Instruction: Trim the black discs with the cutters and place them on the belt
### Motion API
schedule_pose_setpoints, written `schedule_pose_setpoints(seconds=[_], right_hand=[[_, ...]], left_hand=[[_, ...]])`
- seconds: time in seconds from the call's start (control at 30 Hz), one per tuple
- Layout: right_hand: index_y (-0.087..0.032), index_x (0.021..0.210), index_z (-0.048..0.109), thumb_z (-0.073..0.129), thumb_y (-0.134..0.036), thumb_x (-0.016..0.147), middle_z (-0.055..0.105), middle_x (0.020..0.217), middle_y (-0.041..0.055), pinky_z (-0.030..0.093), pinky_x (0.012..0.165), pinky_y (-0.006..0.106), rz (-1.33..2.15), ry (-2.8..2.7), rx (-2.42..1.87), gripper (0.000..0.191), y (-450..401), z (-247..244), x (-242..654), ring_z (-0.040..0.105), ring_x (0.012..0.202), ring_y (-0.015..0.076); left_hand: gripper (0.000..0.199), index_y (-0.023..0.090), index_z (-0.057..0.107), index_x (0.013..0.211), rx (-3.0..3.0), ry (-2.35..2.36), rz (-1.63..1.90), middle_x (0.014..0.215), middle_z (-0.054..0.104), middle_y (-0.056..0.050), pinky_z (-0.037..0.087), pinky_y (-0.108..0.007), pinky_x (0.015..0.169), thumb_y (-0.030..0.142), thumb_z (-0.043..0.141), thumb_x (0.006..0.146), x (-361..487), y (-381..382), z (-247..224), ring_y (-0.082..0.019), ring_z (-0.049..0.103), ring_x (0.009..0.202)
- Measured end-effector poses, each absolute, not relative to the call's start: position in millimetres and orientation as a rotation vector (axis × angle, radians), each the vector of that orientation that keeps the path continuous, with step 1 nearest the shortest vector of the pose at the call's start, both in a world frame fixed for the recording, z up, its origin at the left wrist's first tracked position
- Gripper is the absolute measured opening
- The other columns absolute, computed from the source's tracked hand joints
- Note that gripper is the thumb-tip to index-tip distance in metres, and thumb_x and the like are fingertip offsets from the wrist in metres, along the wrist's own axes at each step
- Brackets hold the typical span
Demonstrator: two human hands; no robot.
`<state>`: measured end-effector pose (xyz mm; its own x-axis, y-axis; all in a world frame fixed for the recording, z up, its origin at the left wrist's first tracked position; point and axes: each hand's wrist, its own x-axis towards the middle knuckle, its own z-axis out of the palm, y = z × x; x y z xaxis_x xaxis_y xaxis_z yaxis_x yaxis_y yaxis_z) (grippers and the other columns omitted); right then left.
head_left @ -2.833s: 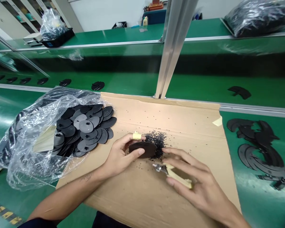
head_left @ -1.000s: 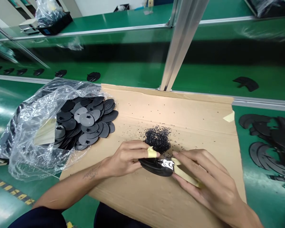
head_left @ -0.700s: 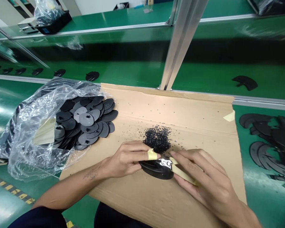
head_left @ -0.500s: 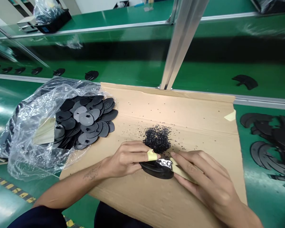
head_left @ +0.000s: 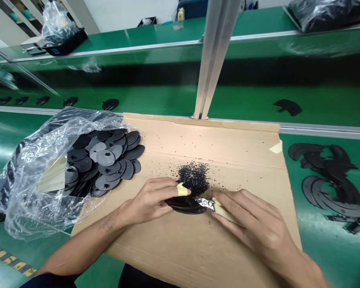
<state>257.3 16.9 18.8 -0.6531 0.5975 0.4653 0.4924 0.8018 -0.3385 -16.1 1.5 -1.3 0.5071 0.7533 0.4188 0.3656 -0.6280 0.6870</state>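
My left hand (head_left: 160, 198) is closed on the left end of a black oval plastic part (head_left: 186, 207), with yellow tape wrapped round one finger. Curled round the pale yellow handles of a pair of nippers (head_left: 206, 204) is my right hand (head_left: 249, 216). The silver jaws of this tool point left, at the top edge of the part; whether they touch it, I cannot tell. Just beyond both hands lies a heap of tiny black plastic bits (head_left: 193, 179) on a cardboard sheet (head_left: 204, 248).
At the left, a clear plastic bag (head_left: 33, 188) spills many black oval discs (head_left: 108, 170) onto the cardboard. Curved black parts (head_left: 333, 176) lie on the green table to the right. A metal post (head_left: 211, 68) rises behind the cardboard, beside a green ledge holding single black parts (head_left: 110, 104).
The view has shifted a little. The black part's broad side now faces me less, and the nippers' jaws have tilted and sit at its upper right edge. Both hands keep their holds.
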Motion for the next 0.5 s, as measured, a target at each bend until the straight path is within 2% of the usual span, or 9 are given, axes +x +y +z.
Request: schedule_pose_setpoints(seconds=[0.3, 0.4, 0.5], right_hand=[[-0.013, 0.113, 0.062, 0.059, -0.022, 0.098, 0.074, 0.098, 0.0095, 0.05, 0.07, 0.032, 0.016, -2.456, -0.868, 0.017, 17, 19, 255, 0.064, 0.082, 0.0183], [-0.014, 0.113, 0.062, 0.055, -0.025, 0.1, 0.072, 0.099, 0.01, 0.047, 0.072, 0.033, -0.035, -2.47, -0.918, 0.018, 19, 20, 255, 0.062, 0.084, 0.0202], [-0.014, 0.113, 0.062, 0.048, -0.029, 0.102, 0.07, 0.099, 0.0113, 0.046, 0.075, 0.035, -0.099, -2.472, -1.036, 0.023, 26, 17, 259, 0.059, 0.089, 0.0235]], left_hand=[[0.038, 0.018, 0.065, 0.128, 2.207, 0.873, 0.863, 0.095, 0.071, -0.009, 0.052, -0.025, 0.066, 0.011, 0.062, 0.091, -9, -2, 1, -0.015, 0.063, 0.078], [0.033, 0.016, 0.067, 0.124, 1.998, 0.991, 0.875, 0.094, 0.072, -0.008, 0.054, -0.026, 0.071, 0.016, 0.063, 0.091, -8, -3, 1, -0.016, 0.066, 0.08], [0.029, 0.015, 0.069, 0.117, 1.582, 1.055, 0.901, 0.102, 0.074, -0.01, 0.057, -0.029, 0.08, 0.03, 0.065, 0.093, -5, -4, -3, -0.02, 0.07, 0.091]])
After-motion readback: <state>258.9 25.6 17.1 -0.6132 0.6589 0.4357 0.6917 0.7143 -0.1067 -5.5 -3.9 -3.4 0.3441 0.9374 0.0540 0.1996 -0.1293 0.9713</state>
